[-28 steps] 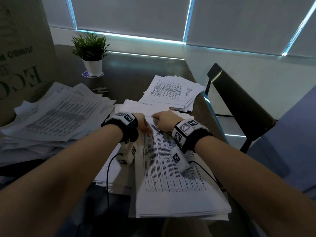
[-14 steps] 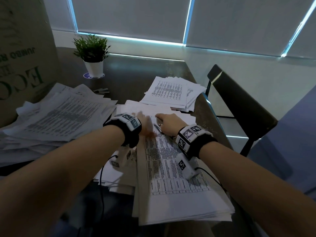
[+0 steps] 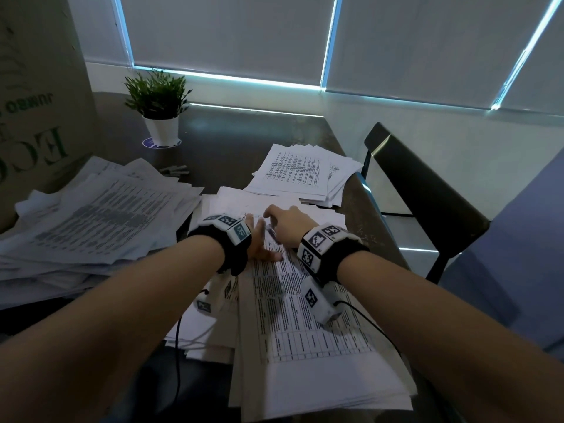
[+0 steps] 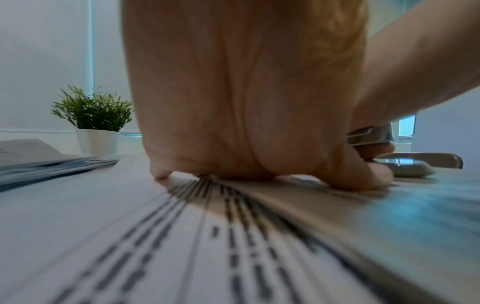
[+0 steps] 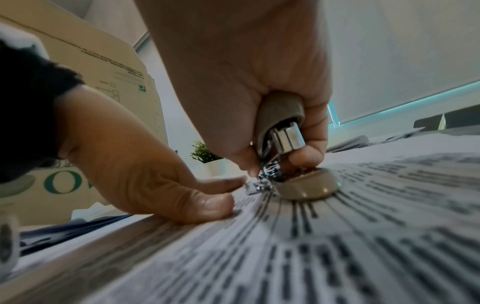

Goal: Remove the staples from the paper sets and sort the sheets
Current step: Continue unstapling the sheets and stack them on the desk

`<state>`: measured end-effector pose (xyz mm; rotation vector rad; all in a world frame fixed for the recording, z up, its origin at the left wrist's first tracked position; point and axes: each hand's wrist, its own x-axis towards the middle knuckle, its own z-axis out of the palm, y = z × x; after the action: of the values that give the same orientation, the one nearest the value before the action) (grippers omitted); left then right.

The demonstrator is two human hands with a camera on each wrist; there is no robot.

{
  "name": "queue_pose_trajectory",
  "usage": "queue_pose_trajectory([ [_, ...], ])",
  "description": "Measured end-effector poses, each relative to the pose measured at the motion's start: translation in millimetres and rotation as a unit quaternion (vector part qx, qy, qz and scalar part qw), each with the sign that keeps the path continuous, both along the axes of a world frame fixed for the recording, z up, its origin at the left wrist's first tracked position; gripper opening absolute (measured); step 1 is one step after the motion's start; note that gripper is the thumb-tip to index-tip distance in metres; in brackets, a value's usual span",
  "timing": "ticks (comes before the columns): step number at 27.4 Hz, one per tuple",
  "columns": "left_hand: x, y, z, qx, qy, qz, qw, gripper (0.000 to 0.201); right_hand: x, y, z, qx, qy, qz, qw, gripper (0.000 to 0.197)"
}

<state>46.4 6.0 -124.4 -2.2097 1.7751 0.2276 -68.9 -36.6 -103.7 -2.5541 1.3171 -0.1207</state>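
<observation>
A dark table (image 3: 244,138) fills the middle of the head view below grey window blinds (image 3: 225,32), with a cardboard box (image 3: 36,96) at upper left, a potted plant (image 3: 158,105) beside it and a black chair (image 3: 427,190) at right. Loose paper piles lie at left (image 3: 91,221) and at upper centre (image 3: 299,172), and the printed paper set (image 3: 305,346) lies in the lower middle. The left hand (image 5: 145,164) presses flat on its top edge, fingers extended, while the right hand (image 5: 246,72) curls round a staple remover (image 5: 283,144) whose metal tips touch the sheet.
</observation>
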Motion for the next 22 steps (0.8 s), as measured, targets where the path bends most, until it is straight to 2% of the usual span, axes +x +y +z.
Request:
queue_pose_trajectory([
  [3,-2.0,5.3,4.6,-0.004,0.016,-0.007,1.000,0.111,1.2,4.4,0.7,-0.019,0.069,-0.012,0.997,0.023],
  [6,-4.3,7.4,12.7,-0.010,0.017,-0.026,0.999,0.115,1.4,7.0,5.5,-0.027,0.058,0.001,0.998,0.015],
  [9,-5.8,7.2,12.8,-0.016,0.002,-0.031,0.999,0.129,-1.8,5.1,11.7,-0.012,0.060,0.029,0.998,0.021],
  [13,-3.6,1.4,11.6,-0.028,-0.013,-0.039,0.999,0.156,-6.4,-9.5,19.0,0.046,0.009,0.027,0.999,0.024],
  [15,-4.0,1.9,10.9,-0.027,-0.013,-0.039,0.999,0.162,-10.3,-18.2,19.8,0.102,-0.033,0.012,0.994,0.024],
  [19,-4.0,-0.3,13.4,-0.023,-0.031,-0.042,0.998,0.164,-12.8,-35.5,17.2,0.152,-0.073,0.009,0.986,0.026],
  [22,-7.1,2.5,14.9,-0.024,-0.019,-0.039,0.999,0.156,-16.8,-35.0,17.1,0.198,-0.107,0.002,0.974,0.028],
])
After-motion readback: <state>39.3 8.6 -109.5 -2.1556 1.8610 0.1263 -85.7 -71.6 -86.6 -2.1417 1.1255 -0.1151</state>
